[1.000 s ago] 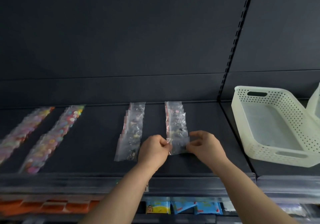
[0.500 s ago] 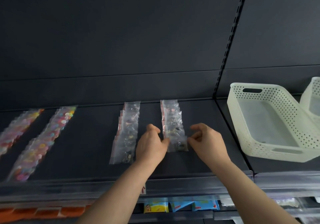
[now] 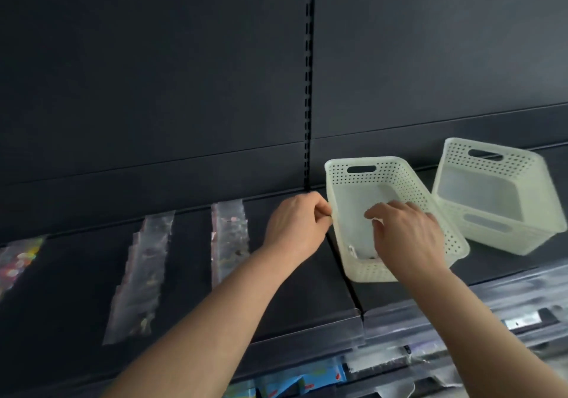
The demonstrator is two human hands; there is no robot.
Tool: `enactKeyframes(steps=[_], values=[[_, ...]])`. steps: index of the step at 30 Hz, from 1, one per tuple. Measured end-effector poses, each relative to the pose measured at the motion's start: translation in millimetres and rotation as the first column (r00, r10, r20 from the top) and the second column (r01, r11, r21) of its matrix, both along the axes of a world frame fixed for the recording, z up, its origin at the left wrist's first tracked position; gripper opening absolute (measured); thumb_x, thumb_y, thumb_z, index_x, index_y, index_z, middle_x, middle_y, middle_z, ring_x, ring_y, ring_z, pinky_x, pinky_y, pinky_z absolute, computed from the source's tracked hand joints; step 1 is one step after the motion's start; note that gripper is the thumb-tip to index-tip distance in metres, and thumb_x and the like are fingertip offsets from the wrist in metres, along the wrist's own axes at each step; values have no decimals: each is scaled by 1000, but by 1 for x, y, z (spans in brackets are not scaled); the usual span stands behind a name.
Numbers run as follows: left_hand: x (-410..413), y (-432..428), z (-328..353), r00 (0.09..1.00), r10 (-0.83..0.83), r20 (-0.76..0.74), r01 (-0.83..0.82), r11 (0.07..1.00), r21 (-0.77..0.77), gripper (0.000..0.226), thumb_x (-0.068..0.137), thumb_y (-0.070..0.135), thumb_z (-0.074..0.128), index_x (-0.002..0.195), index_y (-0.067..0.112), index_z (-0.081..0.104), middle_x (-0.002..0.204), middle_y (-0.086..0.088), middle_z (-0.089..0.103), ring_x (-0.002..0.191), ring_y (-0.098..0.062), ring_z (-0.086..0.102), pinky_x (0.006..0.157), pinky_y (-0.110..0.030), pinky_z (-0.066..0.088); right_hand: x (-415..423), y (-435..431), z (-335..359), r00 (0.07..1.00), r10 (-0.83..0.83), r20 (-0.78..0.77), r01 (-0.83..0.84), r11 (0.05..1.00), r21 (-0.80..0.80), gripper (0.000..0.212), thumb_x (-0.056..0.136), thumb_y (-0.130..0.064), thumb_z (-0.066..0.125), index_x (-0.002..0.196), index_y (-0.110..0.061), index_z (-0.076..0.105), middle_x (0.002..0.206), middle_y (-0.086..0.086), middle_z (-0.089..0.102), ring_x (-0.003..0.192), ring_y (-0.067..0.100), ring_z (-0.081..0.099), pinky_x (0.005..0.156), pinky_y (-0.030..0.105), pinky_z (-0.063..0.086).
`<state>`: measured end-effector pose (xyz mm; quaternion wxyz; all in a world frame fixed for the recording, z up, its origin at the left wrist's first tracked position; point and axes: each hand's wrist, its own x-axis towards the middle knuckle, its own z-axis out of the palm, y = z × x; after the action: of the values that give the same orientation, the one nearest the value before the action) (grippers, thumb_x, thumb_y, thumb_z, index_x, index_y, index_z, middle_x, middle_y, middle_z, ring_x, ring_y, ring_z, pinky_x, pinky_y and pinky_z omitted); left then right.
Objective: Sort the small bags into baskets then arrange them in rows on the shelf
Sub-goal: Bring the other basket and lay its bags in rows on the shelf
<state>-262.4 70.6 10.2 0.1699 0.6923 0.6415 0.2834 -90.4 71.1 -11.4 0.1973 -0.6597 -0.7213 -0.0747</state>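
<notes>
So this one looks pretty far along to me. On the dark shelf there are already three rows of small bags laid out front to back: a row of small clear zip bags closest to the hands, a second row of clear bags further left, and a row of bags with colourful bits cut off at the left edge. They overlap like shingles and look reasonably straight, though the blur hides any detail.

The near white perforated plastic basket sits on the next shelf section to the right, and it's almost cleaned out. I can only make out a small leftover or two down at its front corner, too smeared to say what exactly. The second white perforated basket behind it to the right looks empty from here.

The left hand is at the near basket's left rim with its fingers curled onto the edge, steadying it I reckon. The right hand reaches down inside the basket, fingers loose and spread, nothing in them that I can see.

My guess: the sorting is done and the arranging is nearly there, with only those last bags to fish out and add to a row
</notes>
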Motion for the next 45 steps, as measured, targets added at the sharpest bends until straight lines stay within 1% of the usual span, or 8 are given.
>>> enactKeyframes(steps=[4, 13, 18, 22, 25, 31, 40, 45], values=[[46, 23, 14, 966, -184, -183, 184, 983, -19, 11, 89, 27, 67, 100, 29, 70, 102, 14, 68, 92, -8, 59, 74, -25, 45, 43, 7, 0, 997, -70, 11, 71, 996, -57, 26, 93, -22, 50, 113, -32, 64, 110, -9, 66, 104, 17, 56, 82, 33, 41], [104, 60, -3, 622, -630, -465, 348, 755, -557, 57, 76, 7, 74, 119, 43, 62, 107, 7, 49, 91, -17, 58, 78, -32, 53, 72, 14, -17, 994, -61, -88, 54, 995, -85, 26, 92, -25, 49, 112, -34, 63, 112, -11, 66, 107, 15, 55, 85, 33, 37], [110, 70, -11, 691, -551, -468, 360, 824, -437, 20, 81, 17, 73, 86, 36, 66, 96, 7, 52, 80, -15, 60, 66, -30, 50, 81, 22, -17, 994, -57, -95, 47, 993, -104, 28, 92, -21, 50, 113, -35, 62, 113, -11, 66, 107, 16, 55, 85, 32, 36], [96, 74, 5, 928, -320, -188, 281, 937, -209, 3, 87, 24, 71, 89, 26, 70, 90, 14, 64, 94, -9, 62, 83, -28, 50, 87, 30, -13, 996, -78, -53, 72, 991, -113, 35, 90, -15, 51, 117, -34, 60, 109, -10, 67, 103, 17, 56, 81, 32, 37], [76, 66, 16, 976, -205, 77, 215, 964, -154, 7, 84, 19, 74, 82, 24, 69, 87, 10, 71, 89, -9, 66, 86, -31, 53, 76, 32, -6, 975, -22, -220, 5, 997, -78, 30, 96, -19, 45, 120, -29, 59, 101, -6, 68, 92, 18, 59, 70, 30, 40], [34, 34, 23, 927, -57, 370, 138, 971, -197, 23, 82, 9, 76, 99, 19, 65, 86, 3, 74, 83, -7, 69, 79, -26, 52, 25, 24, 16, 601, 73, -796, -362, 913, -189, 32, 92, -42, 54, 120, -27, 57, 100, -11, 67, 92, 5, 62, 81, 27, 50], [-24, -13, 2, 806, 200, 558, -141, 979, -148, 33, 83, 2, 73, 110, 15, 59, 96, -1, 67, 81, -5, 64, 74, -18, 54, -54, 3, 13, 281, -29, -959, -476, 864, -165, 13, 90, 0, 57, 91, -11, 65, 73, 6, 67, 65, 13, 65, 60, 21, 55], [-48, -38, -15, 672, 412, 615, -169, 894, -414, 29, 92, 31, 66, 111, 10, 63, 101, -1, 70, 87, -12, 67, 76, -27, 57, -85, -4, -2, 161, -54, -985, -404, 908, -115, 17, 91, -1, 56, 88, -16, 63, 82, 9, 70, 72, 17, 69, 67, 25, 57]])
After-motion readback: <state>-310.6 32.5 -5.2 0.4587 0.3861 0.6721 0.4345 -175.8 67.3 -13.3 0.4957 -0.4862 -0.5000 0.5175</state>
